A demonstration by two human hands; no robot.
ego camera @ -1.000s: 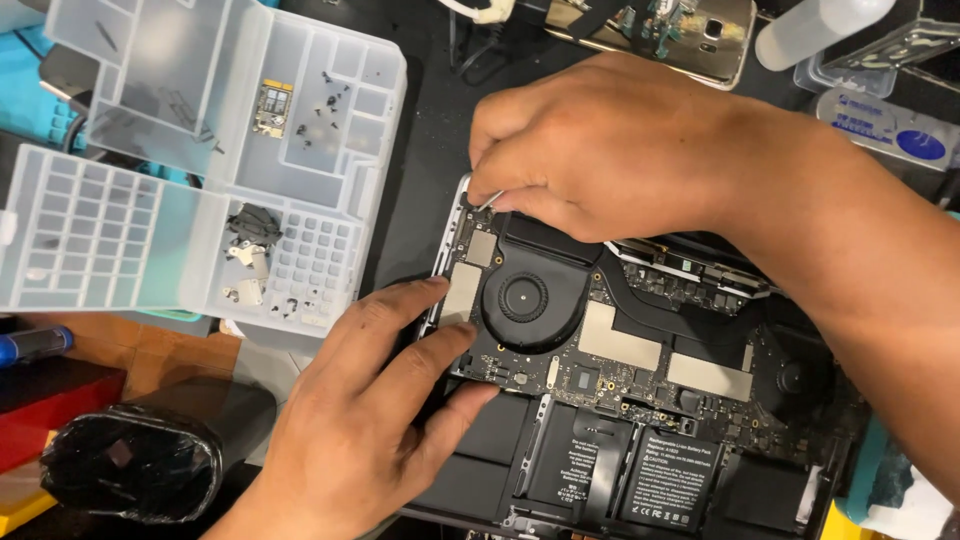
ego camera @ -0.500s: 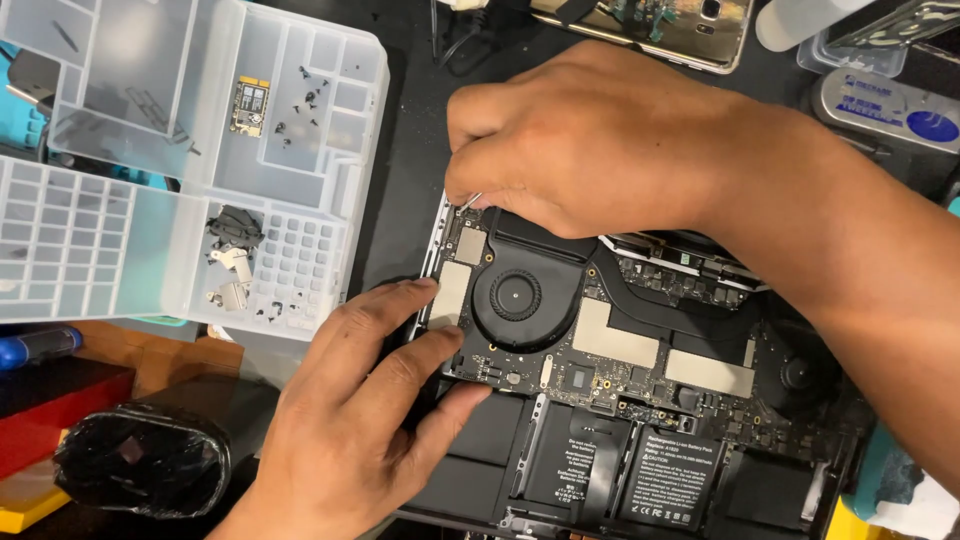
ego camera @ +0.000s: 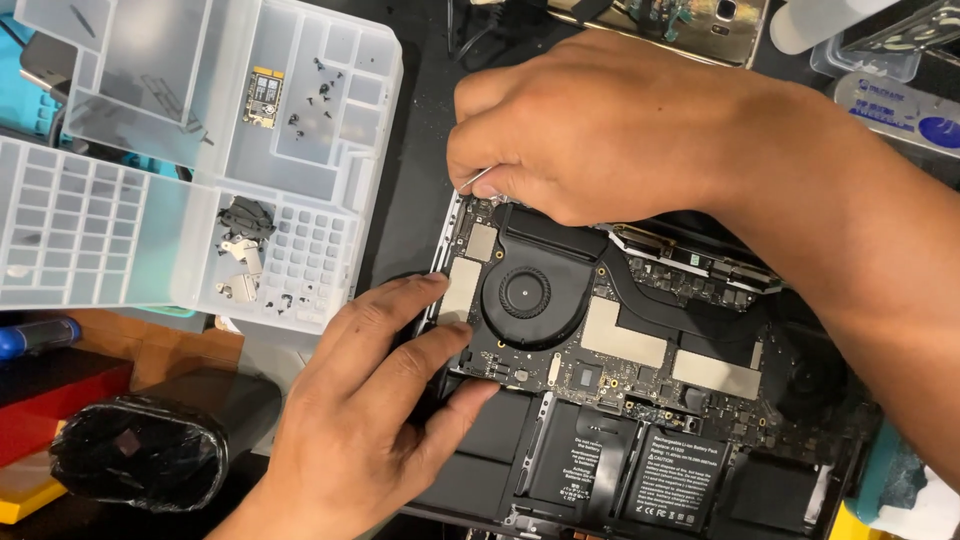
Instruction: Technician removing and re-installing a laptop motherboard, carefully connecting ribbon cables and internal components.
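Observation:
An opened laptop (ego camera: pixel 640 400) lies bottom-up, showing its dark circuit board, a round black fan (ego camera: pixel 525 292) and black battery cells. My left hand (ego camera: pixel 370 410) rests flat on the laptop's left edge, fingertips touching the board beside the fan. Over the top left corner of the board my right hand (ego camera: pixel 610 120) is closed around a thin metal tool (ego camera: pixel 478 178), only its tip showing. The tip sits at the laptop's upper left corner.
A translucent white parts organizer (ego camera: pixel 200 150) with small screws and brackets sits to the left. A black bag-lined bin (ego camera: pixel 140 450) stands at the lower left. Another opened device (ego camera: pixel 660 20) and plastic cases lie along the top edge.
The view has shifted slightly. My right hand has stayed over the board's top left corner with small movements; my left hand remains on the laptop's left edge.

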